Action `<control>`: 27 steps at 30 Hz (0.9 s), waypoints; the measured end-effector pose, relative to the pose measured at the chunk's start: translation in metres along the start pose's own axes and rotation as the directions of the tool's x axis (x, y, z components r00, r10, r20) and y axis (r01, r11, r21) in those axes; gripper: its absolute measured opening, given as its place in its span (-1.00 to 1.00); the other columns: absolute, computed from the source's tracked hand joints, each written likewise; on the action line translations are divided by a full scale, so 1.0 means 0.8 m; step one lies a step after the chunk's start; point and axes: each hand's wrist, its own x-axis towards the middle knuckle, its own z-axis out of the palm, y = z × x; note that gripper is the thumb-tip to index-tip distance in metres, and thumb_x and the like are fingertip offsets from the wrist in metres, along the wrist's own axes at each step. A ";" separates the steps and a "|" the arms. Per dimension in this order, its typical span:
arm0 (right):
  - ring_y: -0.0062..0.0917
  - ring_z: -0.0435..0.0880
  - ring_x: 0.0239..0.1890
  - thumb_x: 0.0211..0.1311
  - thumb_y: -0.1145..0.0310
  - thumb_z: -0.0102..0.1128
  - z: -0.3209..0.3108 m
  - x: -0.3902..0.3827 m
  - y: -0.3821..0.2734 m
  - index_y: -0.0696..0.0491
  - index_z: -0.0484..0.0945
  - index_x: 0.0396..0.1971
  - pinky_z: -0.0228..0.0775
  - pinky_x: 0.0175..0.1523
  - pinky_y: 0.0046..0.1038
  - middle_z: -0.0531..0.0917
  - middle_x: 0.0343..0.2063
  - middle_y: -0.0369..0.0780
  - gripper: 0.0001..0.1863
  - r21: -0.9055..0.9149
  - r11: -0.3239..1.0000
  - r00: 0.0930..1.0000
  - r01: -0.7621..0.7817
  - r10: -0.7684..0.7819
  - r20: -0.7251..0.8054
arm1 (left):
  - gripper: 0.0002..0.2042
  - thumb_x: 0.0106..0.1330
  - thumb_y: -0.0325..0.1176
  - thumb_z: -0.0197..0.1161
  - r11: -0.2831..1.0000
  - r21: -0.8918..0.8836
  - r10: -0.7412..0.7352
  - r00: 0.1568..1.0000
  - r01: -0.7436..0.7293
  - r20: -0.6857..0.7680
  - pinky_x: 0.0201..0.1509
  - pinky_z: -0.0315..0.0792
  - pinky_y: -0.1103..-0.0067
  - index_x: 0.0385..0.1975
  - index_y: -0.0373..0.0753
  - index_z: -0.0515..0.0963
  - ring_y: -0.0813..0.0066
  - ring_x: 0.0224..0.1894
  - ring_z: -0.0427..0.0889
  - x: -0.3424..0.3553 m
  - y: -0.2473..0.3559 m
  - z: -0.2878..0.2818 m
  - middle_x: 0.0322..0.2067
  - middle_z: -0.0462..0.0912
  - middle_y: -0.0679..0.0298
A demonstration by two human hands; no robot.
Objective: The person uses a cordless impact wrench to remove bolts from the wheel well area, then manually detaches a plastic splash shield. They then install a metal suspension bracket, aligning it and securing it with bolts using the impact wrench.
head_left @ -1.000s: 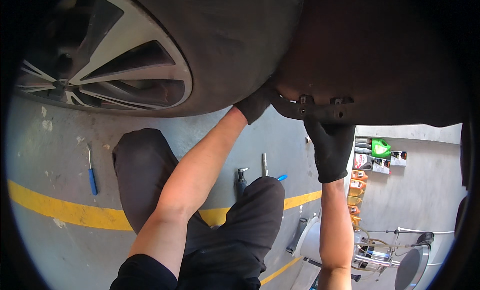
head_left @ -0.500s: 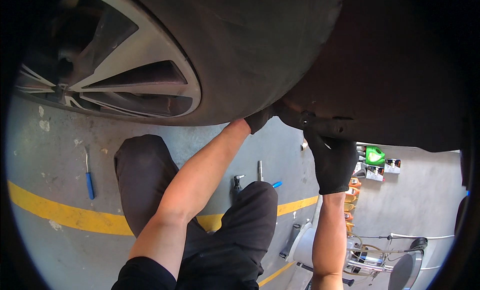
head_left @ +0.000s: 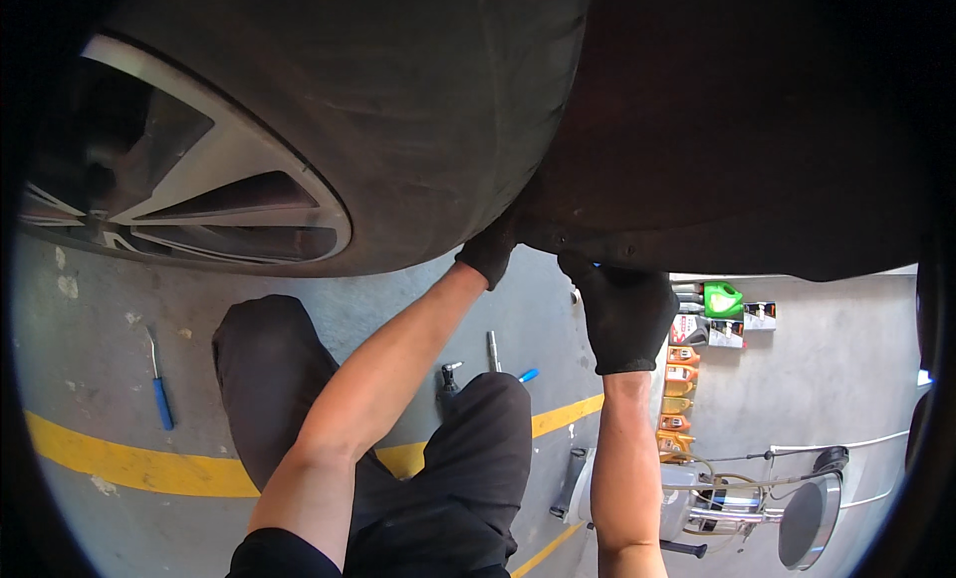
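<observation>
Both my hands wear black gloves and reach up under a vehicle. My left hand [head_left: 487, 255] is beside the lower part of the tyre [head_left: 438, 130], at the edge of the dark wheel arch liner [head_left: 687, 170]; its fingers are lost in shadow. At the liner's lower edge, to the right, my right hand [head_left: 627, 314] is closed with its fingers curled against the edge. Small holes or fasteners show in the liner just above it. An alloy wheel rim [head_left: 189, 205] fills the upper left.
A blue-handled hand tool [head_left: 162, 401] lies on the floor at left. Near my knee are a ratchet-like tool [head_left: 450, 377], a metal bar [head_left: 494, 351] and a blue handle [head_left: 529, 375]. Bottles and boxes, including a green jug [head_left: 722, 299], stand at right, above wheeled equipment [head_left: 712, 503].
The view has shifted, so the wheel sits farther left and lower. My right hand's index finger no longer overlaps the liner's hole; both hands stay at the liner's lower edge.
</observation>
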 end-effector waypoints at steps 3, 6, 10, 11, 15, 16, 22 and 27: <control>-0.29 0.66 -0.56 -0.07 -0.10 0.55 -0.003 -0.001 -0.003 0.09 0.69 -0.59 0.43 -0.36 -0.35 0.66 -0.68 -0.17 -0.51 -0.015 1.000 1.000 -0.016 0.016 -0.002 | -0.60 0.56 -0.12 0.01 0.995 0.092 0.035 0.999 -0.036 0.015 0.12 0.40 0.60 0.24 -0.20 0.35 0.59 0.07 0.46 -0.011 0.012 0.006 0.09 0.47 0.34; -0.27 0.67 -0.55 -0.05 -0.11 0.54 0.000 0.002 -0.011 0.08 0.69 -0.59 0.43 -0.37 -0.35 0.65 -0.67 -0.16 -0.51 -0.075 0.997 0.999 0.028 -0.030 -0.019 | -0.71 0.55 -0.17 0.02 0.982 0.099 0.169 0.979 -0.158 -0.112 0.07 0.40 0.59 0.07 -0.23 0.45 0.60 0.01 0.47 0.011 -0.015 0.002 -0.05 0.52 0.36; -0.27 0.70 -0.51 0.00 -0.10 0.51 0.001 0.000 -0.014 0.07 0.71 -0.54 0.46 -0.36 -0.36 0.68 -0.63 -0.16 -0.53 -0.063 0.995 0.996 0.073 -0.076 -0.046 | -0.80 0.54 -0.25 0.05 0.933 0.260 0.297 0.941 -0.251 -0.159 0.06 0.39 0.57 -0.08 -0.25 0.48 0.58 -0.07 0.48 0.023 -0.047 -0.001 -0.16 0.52 0.38; -0.27 0.71 -0.50 0.01 -0.08 0.51 0.000 0.001 -0.016 0.07 0.72 -0.52 0.47 -0.34 -0.36 0.69 -0.61 -0.16 -0.54 -0.080 0.994 0.996 0.072 -0.075 -0.037 | -0.81 0.54 -0.26 0.06 0.901 0.331 0.344 0.927 -0.280 -0.152 0.05 0.39 0.57 -0.11 -0.25 0.49 0.58 -0.09 0.48 0.026 -0.052 -0.002 -0.18 0.52 0.39; -0.30 0.74 -0.45 0.02 -0.02 0.51 0.000 0.004 -0.018 0.06 0.75 -0.43 0.50 -0.30 -0.39 0.74 -0.54 -0.17 -0.60 -0.103 0.995 1.000 0.009 -0.006 0.026 | -0.73 0.55 -0.26 0.05 0.878 0.434 0.301 0.939 -0.204 -0.167 0.21 0.33 0.55 0.06 -0.28 0.48 0.50 0.09 0.47 0.028 -0.060 0.000 0.01 0.54 0.32; -0.32 0.75 -0.45 0.03 0.00 0.51 -0.002 0.004 -0.015 0.05 0.76 -0.42 0.50 -0.29 -0.41 0.75 -0.53 -0.17 -0.61 -0.104 0.994 0.998 -0.026 0.031 0.047 | -0.70 0.55 -0.25 0.04 0.893 0.416 0.268 0.945 -0.172 -0.185 0.25 0.32 0.54 0.12 -0.28 0.48 0.48 0.14 0.45 0.021 -0.058 0.009 0.08 0.54 0.30; -0.41 0.77 -0.43 0.07 0.10 0.49 0.000 0.000 -0.025 0.04 0.78 -0.40 0.50 -0.27 -0.46 0.77 -0.53 -0.20 -0.71 0.091 0.992 0.995 -0.086 0.081 0.059 | -0.53 0.55 -0.15 0.05 0.962 0.259 0.104 0.994 -0.091 -0.037 0.38 0.24 0.50 0.34 -0.28 0.35 0.42 0.33 0.35 0.029 -0.037 -0.013 0.33 0.40 0.22; -0.41 0.77 -0.42 0.03 0.12 0.52 -0.001 0.000 -0.019 0.08 0.76 -0.39 0.50 -0.23 -0.47 0.77 -0.52 -0.20 -0.68 0.089 0.995 0.997 -0.049 0.044 0.066 | -0.47 0.54 0.00 0.01 0.952 0.307 0.006 1.000 0.004 -0.031 0.29 0.30 0.50 0.33 -0.25 0.37 0.41 0.23 0.44 0.009 0.012 0.009 0.24 0.49 0.20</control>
